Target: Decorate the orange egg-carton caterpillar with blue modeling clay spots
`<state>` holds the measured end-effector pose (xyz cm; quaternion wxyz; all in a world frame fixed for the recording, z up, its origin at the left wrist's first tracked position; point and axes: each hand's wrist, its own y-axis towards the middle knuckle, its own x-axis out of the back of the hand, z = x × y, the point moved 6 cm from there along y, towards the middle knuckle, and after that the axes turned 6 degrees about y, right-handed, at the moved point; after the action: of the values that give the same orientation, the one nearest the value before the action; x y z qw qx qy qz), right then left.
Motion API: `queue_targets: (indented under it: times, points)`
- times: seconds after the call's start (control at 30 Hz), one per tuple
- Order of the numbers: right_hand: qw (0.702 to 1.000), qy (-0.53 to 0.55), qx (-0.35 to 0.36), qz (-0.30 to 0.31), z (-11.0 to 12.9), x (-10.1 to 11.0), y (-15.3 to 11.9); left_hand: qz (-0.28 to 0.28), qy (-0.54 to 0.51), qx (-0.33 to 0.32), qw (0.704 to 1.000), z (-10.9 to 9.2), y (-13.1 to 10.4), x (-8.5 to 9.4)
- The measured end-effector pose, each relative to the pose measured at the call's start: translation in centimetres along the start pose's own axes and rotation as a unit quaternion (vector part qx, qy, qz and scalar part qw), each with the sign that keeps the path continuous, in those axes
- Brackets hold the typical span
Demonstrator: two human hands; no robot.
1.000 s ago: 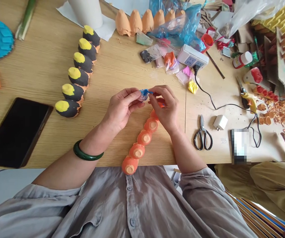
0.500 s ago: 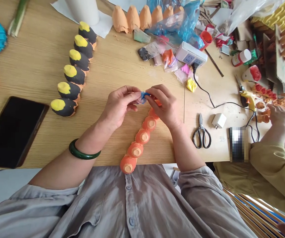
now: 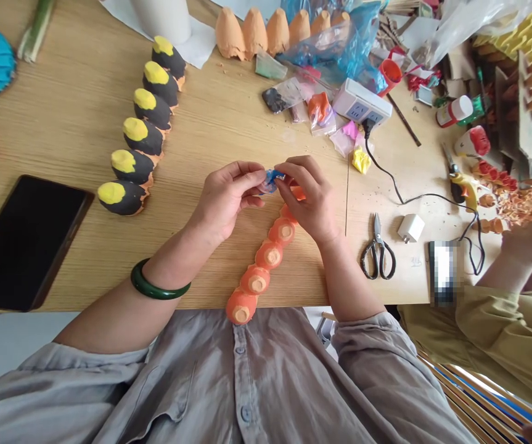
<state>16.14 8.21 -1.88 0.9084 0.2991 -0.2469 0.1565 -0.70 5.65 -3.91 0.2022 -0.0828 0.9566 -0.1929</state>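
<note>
My left hand pinches one side of a small clear plastic bag with blue clay-like stuff in it. On the other side, the fingertips of my right hand are closed on the blue clay at the bag's mouth. Just below my right hand, a row of orange-painted egg-carton cups with bare round tips runs down to the table's front edge; my hand hides part of its far end. To the left stands another row of egg-carton cups, painted black with yellow tops.
Black-handled scissors, a white charger and a power strip with its cord lie to the right. Small bags of coloured clay sit beyond my hands. A dark tablet is at left. A co-worker's hand rests at far right.
My fingers have shifted slightly on the small bag, and more of the blue clay shows between them. The co-worker's hand has drawn back toward the table edge. The view has shifted slightly.
</note>
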Motion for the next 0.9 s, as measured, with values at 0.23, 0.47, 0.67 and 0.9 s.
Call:
queue_targets:
  times: [0.23,0.47,0.67,0.9]
  points:
    - [0.995,-0.033,0.067,-0.059,0.9,0.3,-0.3,-0.008,0.078,-0.103,0.992,-0.4,-0.2,-0.1]
    - [0.992,0.02,0.079,-0.098,2.5,-0.2,-0.5,-0.017,0.032,-0.129,0.991,-0.1,0.4,0.3]
    - [0.965,0.192,-0.119,-0.135,0.5,-0.5,-0.5,-0.05,0.093,-0.172,0.979,-1.3,-0.4,0.1]
    - [0.864,0.386,-0.301,-0.117,0.0,-1.0,-0.1,-0.029,0.208,-0.279,0.937,-2.0,-1.9,-0.1]
